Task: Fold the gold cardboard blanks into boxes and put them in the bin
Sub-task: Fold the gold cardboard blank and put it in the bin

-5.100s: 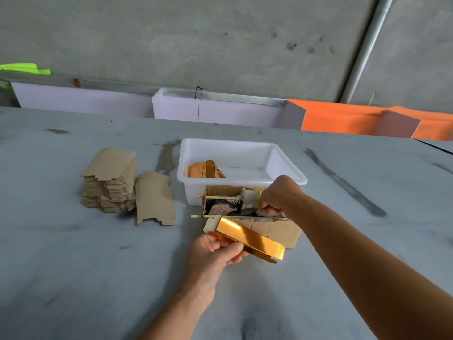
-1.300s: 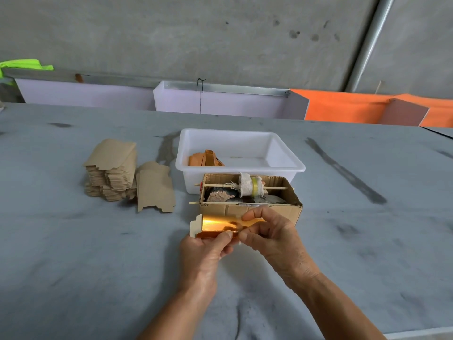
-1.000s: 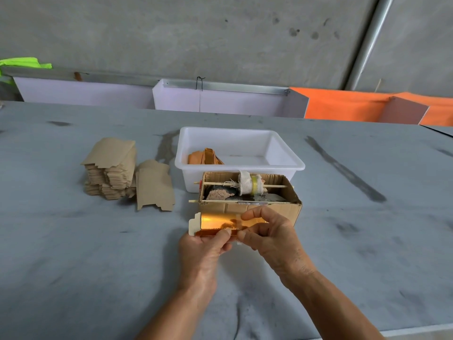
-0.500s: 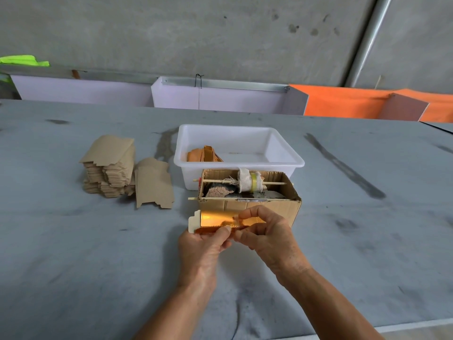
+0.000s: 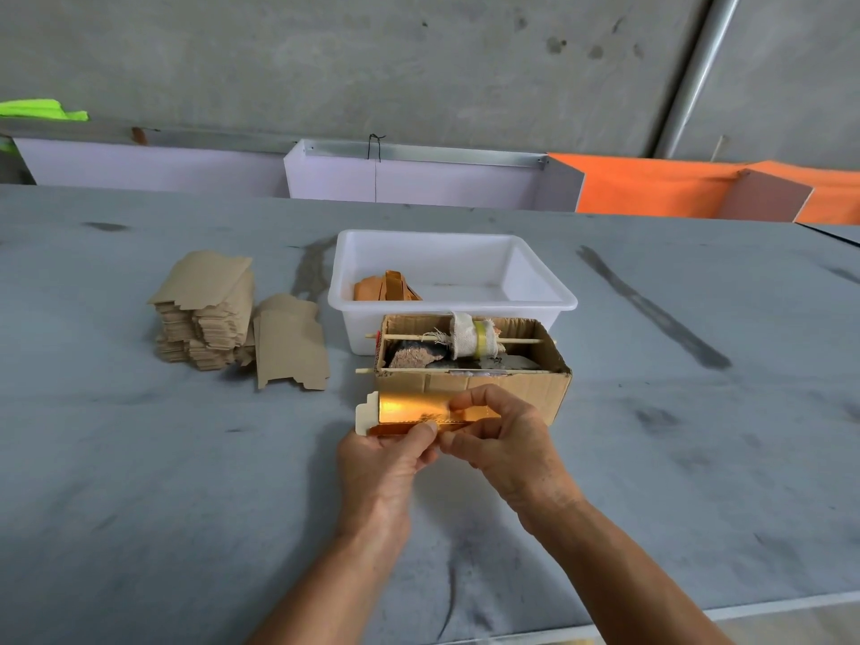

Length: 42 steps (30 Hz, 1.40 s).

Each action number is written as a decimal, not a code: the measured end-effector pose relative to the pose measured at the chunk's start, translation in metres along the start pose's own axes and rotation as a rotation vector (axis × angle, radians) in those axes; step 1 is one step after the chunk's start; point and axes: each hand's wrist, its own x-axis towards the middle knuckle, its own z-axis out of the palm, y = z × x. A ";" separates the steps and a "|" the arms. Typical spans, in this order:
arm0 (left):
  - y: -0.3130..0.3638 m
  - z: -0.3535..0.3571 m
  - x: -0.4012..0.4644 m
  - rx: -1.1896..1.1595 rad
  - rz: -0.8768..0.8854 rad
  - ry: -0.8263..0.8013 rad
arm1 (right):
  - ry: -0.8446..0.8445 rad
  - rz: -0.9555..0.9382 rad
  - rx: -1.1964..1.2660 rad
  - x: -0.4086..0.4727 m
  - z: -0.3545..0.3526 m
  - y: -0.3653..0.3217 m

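Barely shifted since a moment ago, both hands, left hand (image 5: 381, 463) and right hand (image 5: 505, 442), are pinching the light, easily creased gold box (image 5: 409, 412) along its seam, before the white bin (image 5: 535, 302).

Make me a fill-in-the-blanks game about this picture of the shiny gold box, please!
1. Both hands, left hand and right hand, hold a shiny ____ box.
2. The folded boxes lie inside the ____ plastic bin.
3. The stack of flat blanks lies to the ____ of the bin.
4. A stick runs across the open ____ box in front of the bin.

Missing words: gold; white; left; cardboard
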 end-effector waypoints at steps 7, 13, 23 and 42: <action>-0.003 -0.002 0.003 -0.011 -0.024 0.003 | 0.005 0.048 -0.070 0.002 0.000 -0.002; -0.005 0.000 0.003 -0.012 -0.012 -0.048 | 0.014 0.096 -0.119 0.003 0.001 -0.007; -0.006 0.001 0.004 -0.080 -0.068 -0.057 | 0.001 0.151 -0.162 0.004 -0.001 -0.012; -0.014 -0.002 0.003 -0.153 -0.111 -0.094 | -0.023 0.211 -0.255 0.006 0.001 -0.018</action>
